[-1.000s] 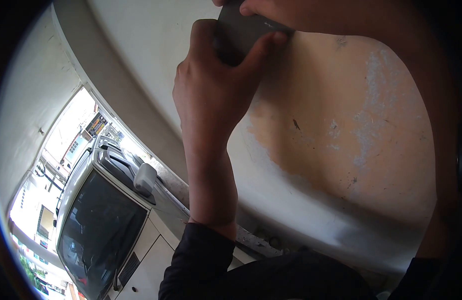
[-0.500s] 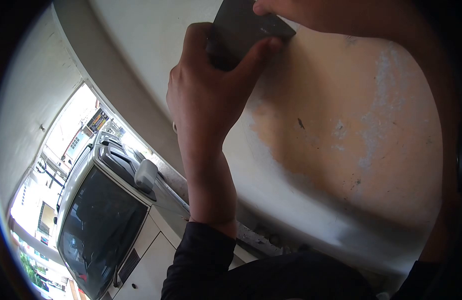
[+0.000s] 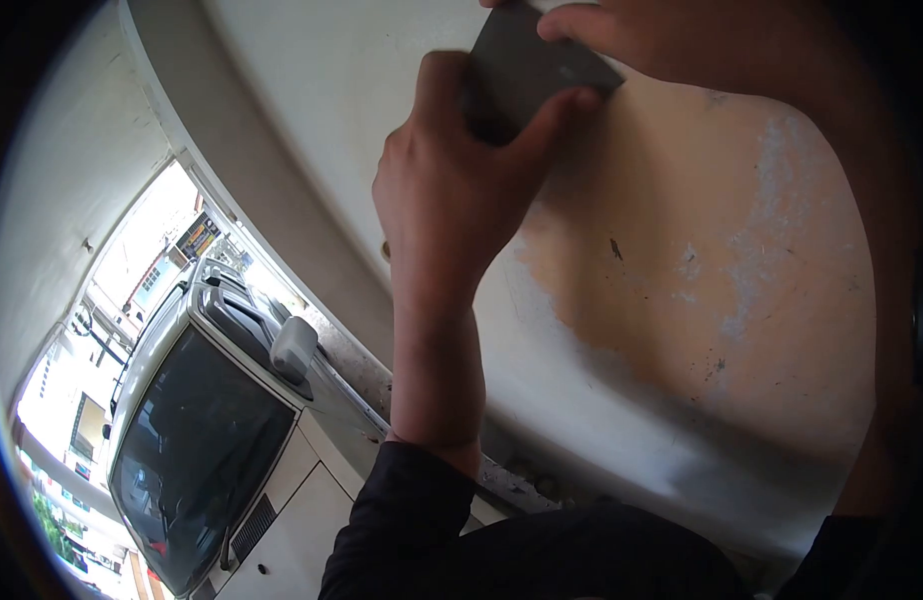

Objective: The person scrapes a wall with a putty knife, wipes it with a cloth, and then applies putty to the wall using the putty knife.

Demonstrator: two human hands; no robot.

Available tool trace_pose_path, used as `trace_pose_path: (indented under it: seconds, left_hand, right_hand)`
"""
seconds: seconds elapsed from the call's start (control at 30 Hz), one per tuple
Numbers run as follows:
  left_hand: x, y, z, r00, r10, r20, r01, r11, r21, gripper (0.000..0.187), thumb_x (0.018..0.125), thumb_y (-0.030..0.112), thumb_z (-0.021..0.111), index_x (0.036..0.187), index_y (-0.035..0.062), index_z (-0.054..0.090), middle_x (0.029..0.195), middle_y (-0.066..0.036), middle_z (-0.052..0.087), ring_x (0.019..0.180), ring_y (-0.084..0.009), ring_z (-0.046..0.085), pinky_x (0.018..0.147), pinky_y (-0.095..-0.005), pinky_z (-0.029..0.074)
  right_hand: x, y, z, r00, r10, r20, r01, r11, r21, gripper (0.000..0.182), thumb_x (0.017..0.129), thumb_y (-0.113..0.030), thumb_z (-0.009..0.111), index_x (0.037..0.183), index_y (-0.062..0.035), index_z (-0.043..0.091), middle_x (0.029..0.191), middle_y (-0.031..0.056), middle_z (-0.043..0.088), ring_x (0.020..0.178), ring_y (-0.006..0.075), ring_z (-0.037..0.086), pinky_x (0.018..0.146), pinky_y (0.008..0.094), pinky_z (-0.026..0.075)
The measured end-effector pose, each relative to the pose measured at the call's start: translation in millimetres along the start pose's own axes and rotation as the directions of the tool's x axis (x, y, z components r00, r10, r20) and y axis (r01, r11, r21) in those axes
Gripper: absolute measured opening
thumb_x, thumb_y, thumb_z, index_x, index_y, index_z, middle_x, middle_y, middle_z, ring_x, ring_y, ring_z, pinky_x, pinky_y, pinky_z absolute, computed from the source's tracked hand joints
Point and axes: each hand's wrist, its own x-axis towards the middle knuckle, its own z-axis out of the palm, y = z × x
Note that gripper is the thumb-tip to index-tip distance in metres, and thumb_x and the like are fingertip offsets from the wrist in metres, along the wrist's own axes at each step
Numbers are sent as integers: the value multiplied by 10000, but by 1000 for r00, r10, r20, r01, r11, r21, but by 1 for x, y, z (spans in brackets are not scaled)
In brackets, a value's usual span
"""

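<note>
A flat sanding sheet (image 3: 532, 70) lies against the body panel (image 3: 682, 260) at the top centre of the frame, the left hand (image 3: 462, 190) below it and the right hand (image 3: 662, 40) above. A parked vehicle (image 3: 202, 430) fills the lower left.

One camera only, worn on the person's head, looking very close at a curved white panel (image 3: 602, 420) with a sanded tan patch (image 3: 682, 230). The wide lens bends the edges (dark corners all round). The view is tilted, so a parked van (image 3: 202, 440) at lower left appears leaning. A dark sleeve (image 3: 402, 520) fills the bottom.
</note>
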Motion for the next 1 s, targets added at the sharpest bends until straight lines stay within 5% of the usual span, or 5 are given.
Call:
trace_pose_path:
  seconds: [0.13, 0.2, 0.23, 0.5, 1.0]
  left_hand:
    - [3, 7, -1, 999, 46, 4, -46, 997, 60, 654, 722, 596, 833, 1020, 74, 576, 763, -128, 728, 745, -325, 744, 659, -409, 572]
    - [0, -3, -3, 998, 60, -1, -60, 996, 65, 643, 725, 587, 835, 1018, 74, 580, 763, -128, 728, 742, -321, 745, 655, -409, 571]
    - [1, -12, -3, 998, 55, -13, -55, 998, 16, 641, 726, 589, 832, 1018, 73, 588, 758, -128, 726, 738, -321, 743, 654, -408, 570]
    - [6, 11, -14, 997, 66, 29, -70, 983, 171, 607, 742, 497, 877, 1057, 33, 644, 782, -94, 731, 717, -167, 714, 690, -308, 549]
    - [10, 6, -17, 999, 52, -12, -49, 983, 179, 612, 727, 530, 872, 1041, 45, 670, 807, -83, 737, 742, -159, 713, 702, -326, 557]
  right_hand:
    - [1, -7, -2, 982, 105, 159, -92, 992, -86, 199, 913, -198, 652, 1062, -106, 747, 1286, 65, 651, 1338, 188, 510, 1240, 517, 236]
    - [-8, 11, 30, 959, -121, -255, 66, 975, -213, 196, 912, -188, 645, 1055, -101, 747, 1284, 67, 653, 1336, 189, 512, 1245, 518, 225]
    - [-5, 15, 31, 958, -122, -258, 64, 973, -221, 196, 912, -188, 645, 1055, -101, 747, 1284, 67, 653, 1336, 189, 512, 1245, 518, 225]
    - [-2, 3, 5, 999, 49, -23, -46, 988, 149, 280, 894, -119, 638, 1164, -84, 702, 1236, 64, 667, 1286, 199, 549, 1248, 490, 232]
    - [-6, -6, -31, 982, 23, 186, -45, 992, 119, 242, 900, -109, 624, 1122, -71, 710, 1191, 49, 674, 1260, 198, 560, 1241, 510, 243]
